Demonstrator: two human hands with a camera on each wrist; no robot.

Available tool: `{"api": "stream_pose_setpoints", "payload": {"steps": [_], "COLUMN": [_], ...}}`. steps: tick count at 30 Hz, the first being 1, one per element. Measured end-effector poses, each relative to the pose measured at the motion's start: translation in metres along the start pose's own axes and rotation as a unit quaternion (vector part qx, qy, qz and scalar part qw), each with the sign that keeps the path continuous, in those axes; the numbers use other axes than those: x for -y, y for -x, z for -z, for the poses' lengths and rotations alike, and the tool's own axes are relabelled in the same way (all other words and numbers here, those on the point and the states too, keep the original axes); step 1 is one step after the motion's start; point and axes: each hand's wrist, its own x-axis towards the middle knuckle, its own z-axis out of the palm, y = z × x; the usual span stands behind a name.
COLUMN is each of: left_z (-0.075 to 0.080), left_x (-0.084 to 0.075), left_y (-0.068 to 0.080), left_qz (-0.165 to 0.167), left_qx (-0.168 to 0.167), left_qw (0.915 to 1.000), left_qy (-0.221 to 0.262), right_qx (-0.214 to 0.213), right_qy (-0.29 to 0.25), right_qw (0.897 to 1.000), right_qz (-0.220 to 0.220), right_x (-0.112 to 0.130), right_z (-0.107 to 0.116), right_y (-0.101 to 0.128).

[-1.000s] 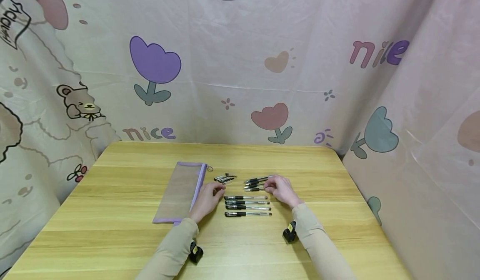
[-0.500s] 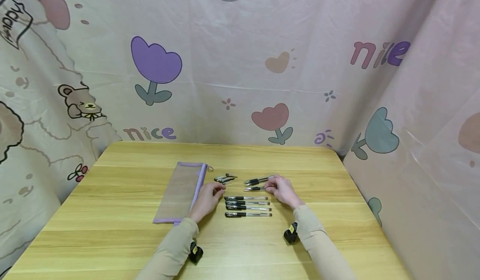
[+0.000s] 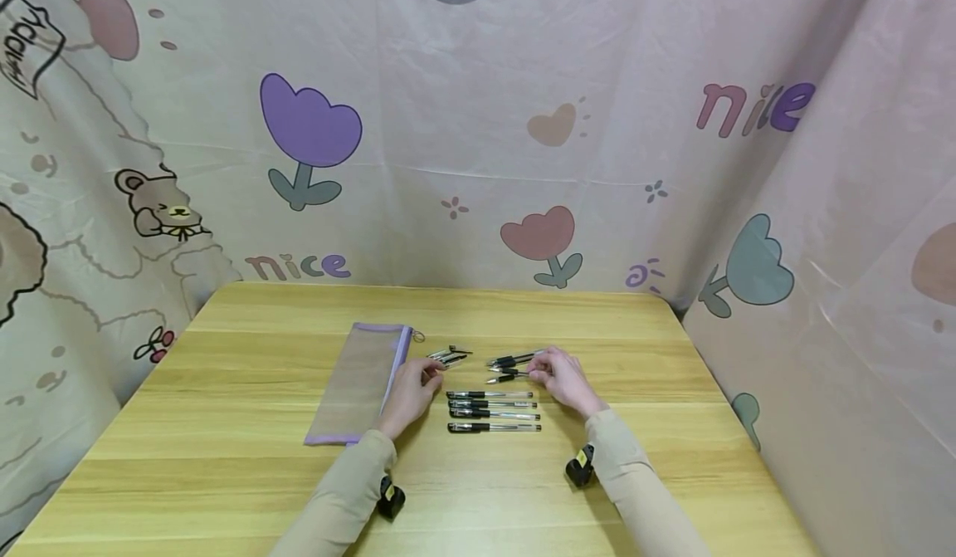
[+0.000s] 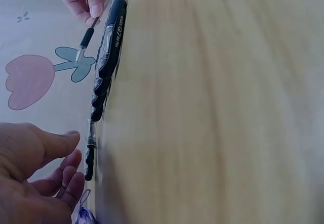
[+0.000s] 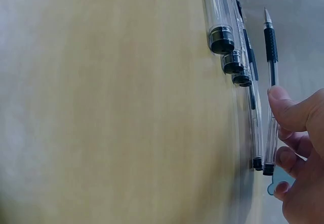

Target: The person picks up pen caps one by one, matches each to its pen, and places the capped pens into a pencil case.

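Observation:
My right hand [image 3: 558, 378] pinches an uncapped gel pen [image 5: 272, 72] by its clear barrel, between thumb and fingers. The pen's black grip and bare tip point left, raised above the table in the left wrist view. Behind it lie uncapped pens [image 3: 515, 359], partly covered by the right hand. My left hand [image 3: 409, 391] holds nothing; its fingers are loosely bent, with a gap to the thumb in the left wrist view. Close beyond its fingertips lies a small pile of black-and-clear pen caps [image 3: 451, 354]. Several capped gel pens [image 3: 493, 414] lie in a row between the hands.
A flat mesh pouch [image 3: 354, 383] with purple edging and a zipper lies on the wooden table [image 3: 224, 374], partly under the left wrist. A printed curtain [image 3: 433, 125] hangs behind the table and at both sides.
The pen in my right hand now sits at a different slant, its tip slightly lower in the head view. My left hand has drawn slightly left. The capped pens stay put.

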Motion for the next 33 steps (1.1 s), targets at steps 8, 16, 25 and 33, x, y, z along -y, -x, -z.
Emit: {"api": "stream_pose_setpoints", "payload": {"steps": [8,16,25,33], "left_z": [-0.002,-0.009,-0.014,-0.017], "left_x": [-0.002,0.0,-0.001,-0.002], "left_y": [-0.006,-0.016,-0.021,-0.028], "left_qz": [0.017,0.006,-0.001,0.011], "left_qx": [-0.013,-0.018,-0.019,-0.016], "left_qw": [0.9998,0.9991,0.9989,0.999], "left_qy": [-0.004,-0.037,-0.042,-0.039], "right_qx": [-0.007,0.0,-0.005,-0.008], "right_qy": [-0.005,-0.055,-0.148,-0.168], "right_qw": [1.0,0.998,0.988,0.984], "right_qz": [0.003,-0.033,-0.05,-0.065], "right_x": [0.003,0.003,0.001,0.001], "right_z": [0.003,0.004,0.006,0.008], "right_y": [0.003,0.006,0.01,0.013]}}
